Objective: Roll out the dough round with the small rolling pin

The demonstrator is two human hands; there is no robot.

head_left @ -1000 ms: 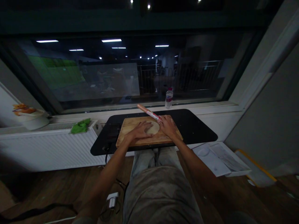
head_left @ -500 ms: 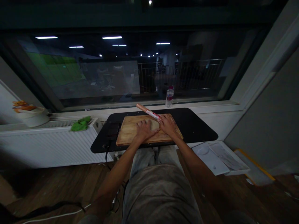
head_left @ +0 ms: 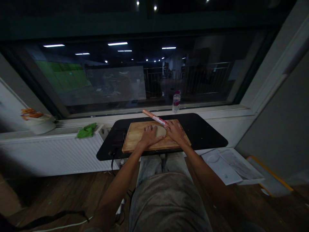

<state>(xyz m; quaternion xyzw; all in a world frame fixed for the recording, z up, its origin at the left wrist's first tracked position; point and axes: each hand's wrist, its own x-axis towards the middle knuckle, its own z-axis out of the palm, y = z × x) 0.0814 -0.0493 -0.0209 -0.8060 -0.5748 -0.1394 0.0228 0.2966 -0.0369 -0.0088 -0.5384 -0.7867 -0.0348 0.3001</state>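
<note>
A pale, flattened round of what looks like dough (head_left: 161,131) lies on a wooden cutting board (head_left: 135,138). My left hand (head_left: 149,137) rests at its left edge, fingers spread and touching it. My right hand (head_left: 175,131) is on the right side of the dough, with its fingers around the near end of a wooden rolling pin (head_left: 152,116). The pin slants up and left over the board's far edge, a red and white label around it. My right hand hides the pin's near end.
The board sits on a black tabletop (head_left: 207,135) by the window. A water bottle (head_left: 176,102) stands on the sill behind. Left are a green cloth (head_left: 87,130) and a white pot (head_left: 40,124) on the radiator. A white open box (head_left: 231,166) lies low at right.
The whole view has shifted slightly down and right. Both hands stay by the dough, and the rolling pin remains in my right hand at much the same slant.
</note>
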